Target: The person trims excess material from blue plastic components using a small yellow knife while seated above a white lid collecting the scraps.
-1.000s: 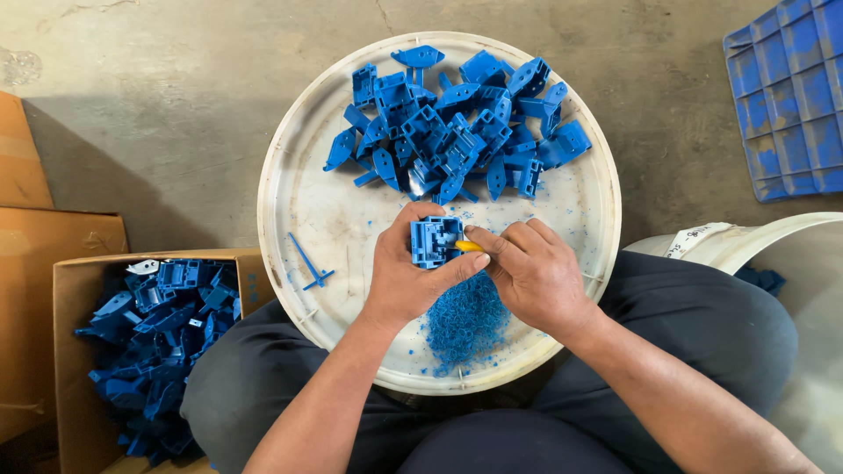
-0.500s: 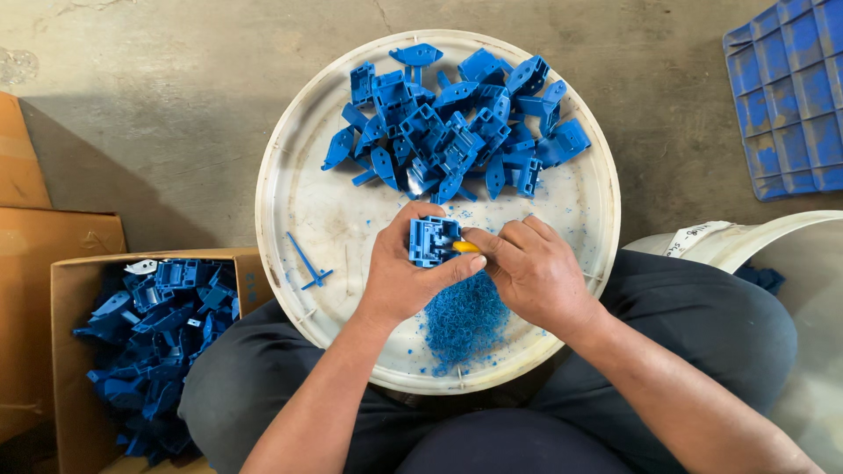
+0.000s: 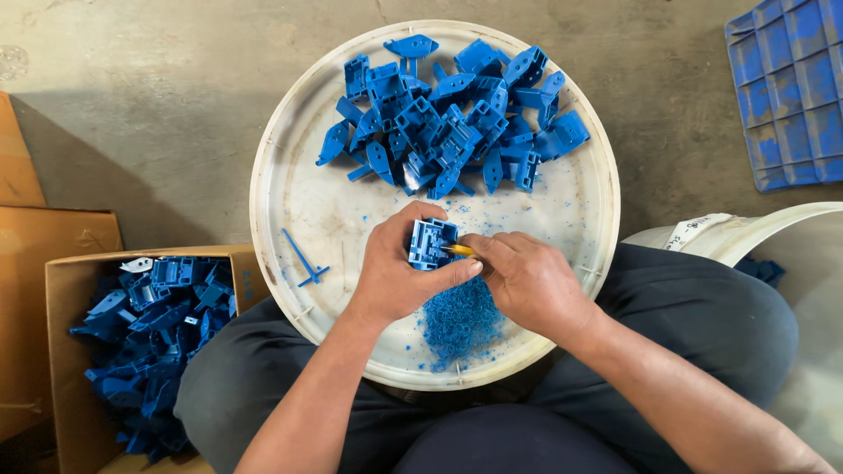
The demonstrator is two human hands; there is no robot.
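Little has moved since a second ago: we see the left hand still clamped around the small blue moulded plastic part, over the round white plastic lid on the lap. The right hand, fingers pinched narrow, presses a yellow-handled tool against it. Blue plastic shavings lie heaped below, so trimming goes on.

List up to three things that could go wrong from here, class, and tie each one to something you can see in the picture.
1. The right hand works a small yellow tool against the blue part right beside the left hand's fingers; a slip could cut them.
2. The tray rests on the person's lap; a leg shift might tip the pile of parts.
3. The shavings lie near the tray's rim and could spill onto the trousers.
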